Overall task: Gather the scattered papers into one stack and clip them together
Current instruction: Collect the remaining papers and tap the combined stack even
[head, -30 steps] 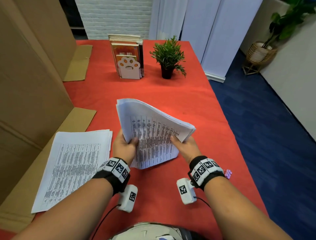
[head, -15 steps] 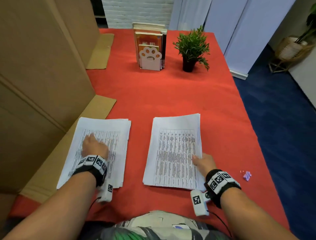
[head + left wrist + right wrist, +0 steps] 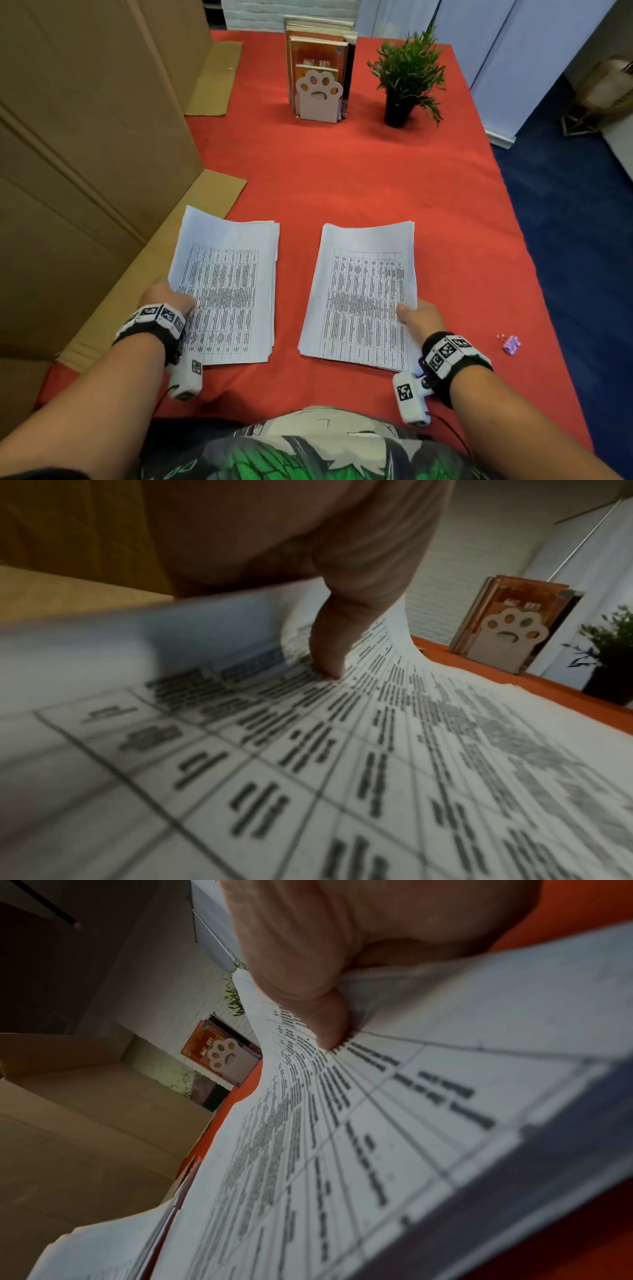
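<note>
Two stacks of printed papers lie side by side on the red tablecloth [image 3: 359, 178]. My left hand [image 3: 168, 296] grips the left stack [image 3: 229, 291] at its left edge, thumb [image 3: 329, 653] on top, and that edge is lifted and curled. My right hand [image 3: 419, 317] grips the right stack [image 3: 363, 298] at its right edge, with the thumb [image 3: 325, 1020] pressed on the top sheet and the fingers hidden beneath. A small purple binder clip [image 3: 511, 343] lies on the cloth to the right of my right wrist.
Large cardboard sheets [image 3: 85, 171] stand along the left, with a flap under the left stack's corner. A paw-shaped bookend with books [image 3: 320, 92] and a potted plant [image 3: 407, 78] stand at the far end. The table's right edge drops to blue carpet [image 3: 575, 240].
One second ago both hands held one stack upright; it was then laid flat. Since half a second ago my left hand slid from the left stack's top to its left edge and lifted it.
</note>
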Action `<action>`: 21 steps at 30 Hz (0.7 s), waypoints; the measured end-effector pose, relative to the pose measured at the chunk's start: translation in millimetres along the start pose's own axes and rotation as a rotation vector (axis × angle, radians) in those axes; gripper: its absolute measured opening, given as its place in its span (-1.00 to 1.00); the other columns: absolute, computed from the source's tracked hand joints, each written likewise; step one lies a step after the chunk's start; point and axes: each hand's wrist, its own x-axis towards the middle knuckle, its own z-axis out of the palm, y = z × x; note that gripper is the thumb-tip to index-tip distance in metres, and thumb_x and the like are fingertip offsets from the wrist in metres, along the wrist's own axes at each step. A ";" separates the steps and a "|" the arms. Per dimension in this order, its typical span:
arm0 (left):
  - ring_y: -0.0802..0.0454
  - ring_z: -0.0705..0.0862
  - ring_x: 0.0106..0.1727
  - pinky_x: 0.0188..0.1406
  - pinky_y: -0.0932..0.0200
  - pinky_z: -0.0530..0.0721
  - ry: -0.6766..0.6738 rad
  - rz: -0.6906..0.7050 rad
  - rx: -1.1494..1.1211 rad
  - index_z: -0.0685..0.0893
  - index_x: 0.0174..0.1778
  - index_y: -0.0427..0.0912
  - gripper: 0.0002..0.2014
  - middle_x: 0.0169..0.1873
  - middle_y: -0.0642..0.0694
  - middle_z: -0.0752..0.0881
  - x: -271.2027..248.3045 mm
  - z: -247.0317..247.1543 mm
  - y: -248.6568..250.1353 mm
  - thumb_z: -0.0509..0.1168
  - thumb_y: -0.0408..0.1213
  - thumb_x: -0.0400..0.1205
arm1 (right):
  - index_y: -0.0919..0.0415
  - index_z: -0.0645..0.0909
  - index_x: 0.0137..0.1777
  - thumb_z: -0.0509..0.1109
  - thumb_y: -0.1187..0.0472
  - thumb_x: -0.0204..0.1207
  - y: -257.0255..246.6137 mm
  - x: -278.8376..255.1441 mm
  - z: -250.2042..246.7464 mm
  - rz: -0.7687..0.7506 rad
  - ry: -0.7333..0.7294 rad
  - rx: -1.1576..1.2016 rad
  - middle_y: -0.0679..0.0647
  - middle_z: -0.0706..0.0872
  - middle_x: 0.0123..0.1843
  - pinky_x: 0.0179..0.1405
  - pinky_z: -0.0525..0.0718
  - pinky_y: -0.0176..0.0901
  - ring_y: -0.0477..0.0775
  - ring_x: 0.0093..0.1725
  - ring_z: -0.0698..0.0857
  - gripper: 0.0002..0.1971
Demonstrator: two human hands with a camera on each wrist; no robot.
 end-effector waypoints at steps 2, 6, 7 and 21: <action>-0.22 0.66 -0.20 -0.16 0.00 0.63 0.002 0.061 -0.042 0.63 0.04 -0.28 -0.70 -0.14 -0.30 0.73 -4.2 -3.0 5.4 0.37 -0.47 0.38 | 0.31 0.55 0.36 0.27 0.25 0.61 -0.4 -0.1 -0.6 0.007 -0.002 0.000 0.24 0.70 0.25 0.33 0.57 0.07 0.24 0.22 0.66 -0.66; -0.20 0.69 -0.14 -0.04 -0.02 0.67 -0.039 0.115 -0.191 0.59 0.27 -0.24 -0.53 -0.04 -0.29 0.74 -4.6 -9.2 24.6 0.42 -0.49 0.42 | 0.32 0.53 0.37 0.27 0.27 0.60 -5.7 -1.0 -11.3 0.007 -0.009 -0.046 0.23 0.70 0.21 0.28 0.58 0.02 0.22 0.17 0.66 -0.65; -0.21 0.70 -0.08 0.04 -0.05 0.67 -0.080 0.118 -0.242 0.58 0.28 -0.21 -0.52 -0.01 -0.27 0.74 -2.6 -10.5 31.1 0.44 -0.49 0.42 | 0.32 0.51 0.38 0.28 0.27 0.60 -6.6 -1.7 -14.3 0.016 -0.020 -0.048 0.22 0.70 0.19 0.26 0.58 0.00 0.22 0.16 0.66 -0.64; 0.00 0.66 -0.22 -0.40 0.25 0.63 -0.598 0.148 -0.381 0.52 0.30 -0.33 -0.54 -0.13 -0.10 0.70 -101.4 85.4 129.7 0.39 -0.61 0.47 | 0.18 0.51 0.39 0.04 0.49 0.51 -13.3 -1.8 -18.4 -0.081 0.051 -0.149 0.22 0.67 0.31 0.17 0.54 -0.16 0.19 0.21 0.63 -0.50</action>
